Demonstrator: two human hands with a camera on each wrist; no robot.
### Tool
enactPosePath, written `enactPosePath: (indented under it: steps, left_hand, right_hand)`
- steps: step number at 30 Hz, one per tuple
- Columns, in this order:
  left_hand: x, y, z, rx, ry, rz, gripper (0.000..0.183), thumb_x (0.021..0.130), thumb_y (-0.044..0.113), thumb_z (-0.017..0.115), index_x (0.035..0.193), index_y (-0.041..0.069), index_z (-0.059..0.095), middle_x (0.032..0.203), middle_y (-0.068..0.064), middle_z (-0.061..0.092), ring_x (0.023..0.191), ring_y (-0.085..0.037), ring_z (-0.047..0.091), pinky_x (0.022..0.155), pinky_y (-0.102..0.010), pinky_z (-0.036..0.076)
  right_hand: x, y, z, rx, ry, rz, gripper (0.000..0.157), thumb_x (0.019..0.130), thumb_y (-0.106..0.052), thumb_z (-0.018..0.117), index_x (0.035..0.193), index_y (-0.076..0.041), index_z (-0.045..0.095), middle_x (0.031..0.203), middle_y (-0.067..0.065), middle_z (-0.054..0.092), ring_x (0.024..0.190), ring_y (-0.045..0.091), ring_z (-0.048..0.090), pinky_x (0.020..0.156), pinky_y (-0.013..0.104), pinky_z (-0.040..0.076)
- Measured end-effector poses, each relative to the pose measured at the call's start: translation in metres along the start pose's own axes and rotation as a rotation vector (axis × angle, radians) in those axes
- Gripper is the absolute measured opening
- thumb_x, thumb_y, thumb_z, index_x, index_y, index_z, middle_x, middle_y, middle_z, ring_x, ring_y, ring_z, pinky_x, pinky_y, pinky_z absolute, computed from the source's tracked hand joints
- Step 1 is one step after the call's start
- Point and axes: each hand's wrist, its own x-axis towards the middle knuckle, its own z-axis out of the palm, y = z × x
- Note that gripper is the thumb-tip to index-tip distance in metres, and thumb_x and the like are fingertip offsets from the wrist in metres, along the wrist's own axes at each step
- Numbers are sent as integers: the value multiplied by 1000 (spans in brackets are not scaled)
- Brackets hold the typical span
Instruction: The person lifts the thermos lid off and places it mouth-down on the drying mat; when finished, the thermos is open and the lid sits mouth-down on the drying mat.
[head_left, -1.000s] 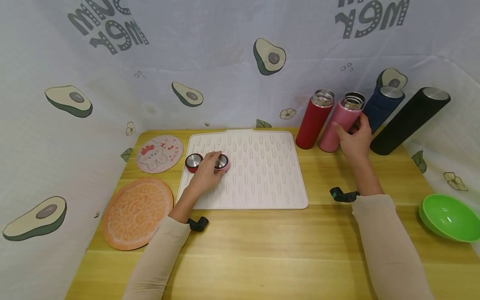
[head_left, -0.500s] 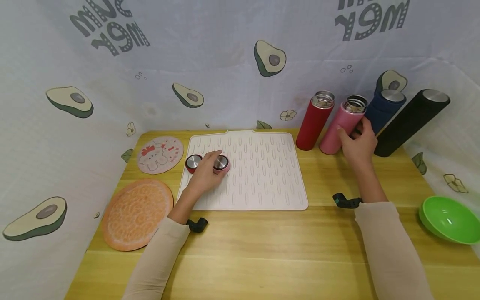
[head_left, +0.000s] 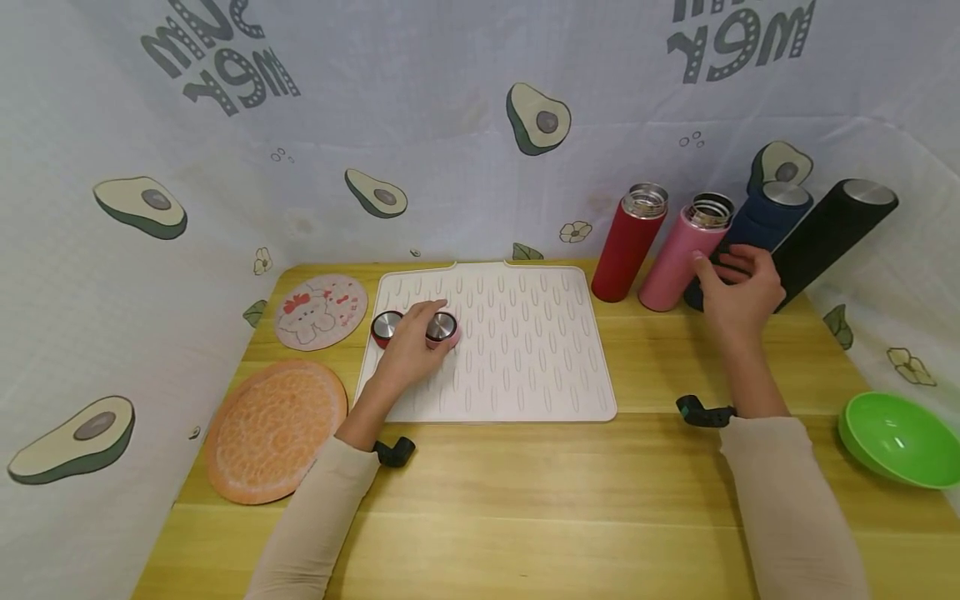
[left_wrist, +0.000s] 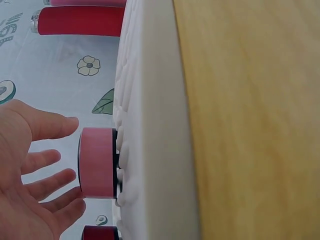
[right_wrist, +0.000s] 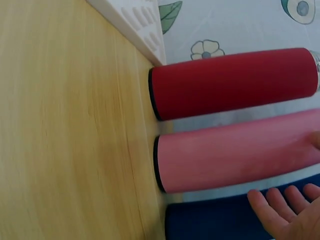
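On the white ribbed mat (head_left: pixel 517 350), my left hand (head_left: pixel 411 343) hovers at the pink lid (head_left: pixel 442 328). The left wrist view shows its fingers spread loosely around that lid (left_wrist: pixel 97 162), the thumb apart from it; one fingertip may touch its edge. A red lid (head_left: pixel 384 325) sits beside it, partly behind the hand. My right hand (head_left: pixel 738 300) is between the uncapped pink thermos (head_left: pixel 675 265) and the blue thermos (head_left: pixel 767 218), fingers loosely extended and gripping neither. In the right wrist view, those fingers (right_wrist: pixel 272 212) lie in front of the blue thermos.
An uncapped red thermos (head_left: pixel 628 250) stands left of the pink one. At the far right is a tall black thermos (head_left: pixel 836 237). A green bowl (head_left: pixel 900 437) sits near the right edge. Two round mats, pink (head_left: pixel 321 311) and orange (head_left: pixel 277 429), lie at left.
My right hand has let go of the pink thermos and shifted right and slightly toward me, toward the blue thermos. My left hand has barely moved.
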Motion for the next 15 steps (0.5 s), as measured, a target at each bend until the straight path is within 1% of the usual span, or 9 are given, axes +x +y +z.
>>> enactPosePath:
  steps: [2,4,7,11,15]
  left_hand:
    - [0,0,0,-3,12,16,62,92,16,76,148,5,53,150,-20,51,138,-36,52,112,-51,48]
    - [0,1,0,-8,19,32,63,91,19,77,148,8,53,150,-18,51,139,-35,51,113,-51,47]
    - [1,3,1,-21,23,59,64,90,25,78,148,13,55,150,-14,53,140,-32,51,113,-50,47]
    - [0,8,3,-54,11,87,66,89,33,79,148,18,56,150,-9,54,141,-29,51,114,-51,46]
    - [0,14,5,-81,-10,115,67,89,38,79,149,21,55,151,-7,54,143,-26,50,116,-51,44]
  right_hand:
    - [1,2,-4,24,36,-26,54,87,-44,81,130,-18,64,115,-11,65,97,-3,64,88,13,55]
    - [3,4,-9,49,60,-48,51,86,-41,83,127,-16,65,108,-16,61,93,-5,62,88,12,54]
    - [6,7,-15,53,90,-61,48,85,-39,84,123,-16,65,103,-20,56,90,-7,59,88,13,53]
    - [11,10,-20,36,121,-39,50,83,-41,85,122,-18,64,101,-21,54,89,-6,58,87,14,52]
    - [17,12,-23,-23,106,10,58,83,-46,84,129,-20,59,105,-23,49,91,-7,54,87,13,50]
